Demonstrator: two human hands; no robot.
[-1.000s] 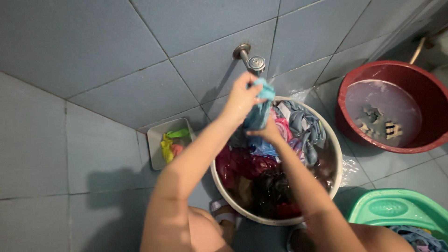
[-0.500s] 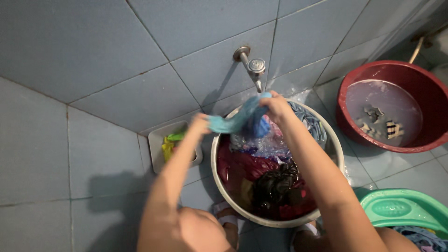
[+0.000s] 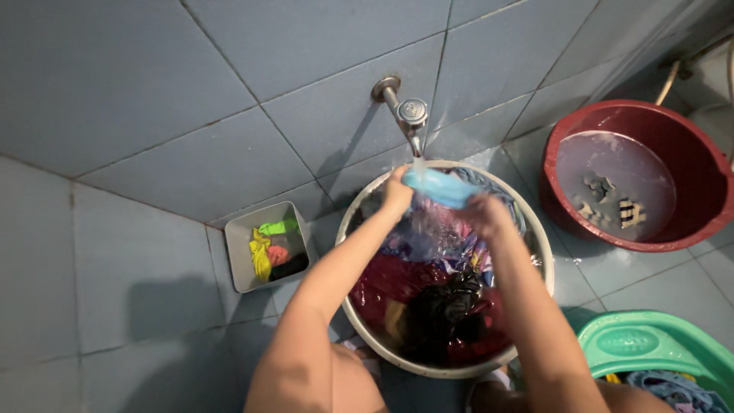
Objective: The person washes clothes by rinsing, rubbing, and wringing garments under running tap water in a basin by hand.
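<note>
A light blue cloth (image 3: 441, 187) is stretched between my two hands under the running metal tap (image 3: 407, 115). My left hand (image 3: 396, 192) grips its left end and my right hand (image 3: 485, 215) grips its right end. Water falls from the cloth into the round white basin (image 3: 540, 248) below, which is full of wet clothes in dark red, black, pink and blue. Both forearms reach over the basin from the bottom of the view.
A red basin (image 3: 699, 164) with soapy water and a few small items stands at the right. A green plastic tub (image 3: 657, 348) with clothes sits at the bottom right. A small grey tray (image 3: 238, 229) with coloured bits lies left of the white basin. Blue tiled wall and floor surround everything.
The blue cloth went from bunched and upright between my hands to pulled out sideways, then lowered under the tap's stream. Both hands moved down closer to the basin.
</note>
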